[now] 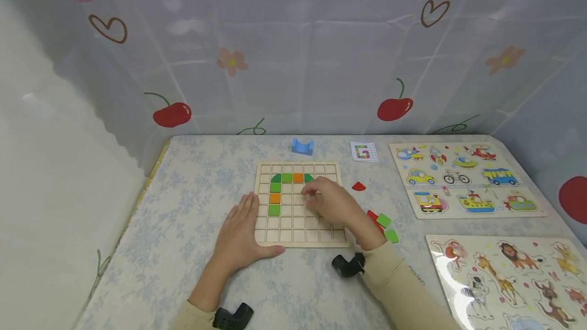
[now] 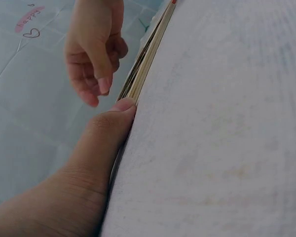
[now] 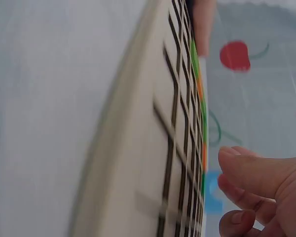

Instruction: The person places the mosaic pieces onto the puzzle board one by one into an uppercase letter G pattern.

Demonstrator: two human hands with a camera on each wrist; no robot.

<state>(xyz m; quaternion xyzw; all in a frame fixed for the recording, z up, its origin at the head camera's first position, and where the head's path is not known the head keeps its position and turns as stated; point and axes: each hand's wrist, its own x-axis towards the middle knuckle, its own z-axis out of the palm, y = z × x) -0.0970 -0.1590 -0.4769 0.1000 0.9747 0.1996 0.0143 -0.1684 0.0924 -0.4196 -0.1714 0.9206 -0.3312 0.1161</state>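
A square wooden grid board [image 1: 293, 224] lies on the table, with green and orange tiles forming a row near its far side and a column down its left. A rounded green corner tile [image 1: 309, 178] sits at the row's right end. My right hand [image 1: 331, 198] hovers over the board close to that tile, thumb and fingers loosely curled, nothing visible between them in the right wrist view. My left hand [image 1: 240, 233] lies along the board's left edge with straight fingers, its thumb [image 2: 113, 118] against the near edge.
Right of the board are a red quarter-round piece [image 1: 359, 186] and loose red and green tiles [image 1: 384, 220]. Behind it stand a blue holder [image 1: 302, 147] and a small pattern card [image 1: 364, 152]. A vehicle puzzle [image 1: 468, 180] and an animal puzzle [image 1: 509, 274] lie farther right.
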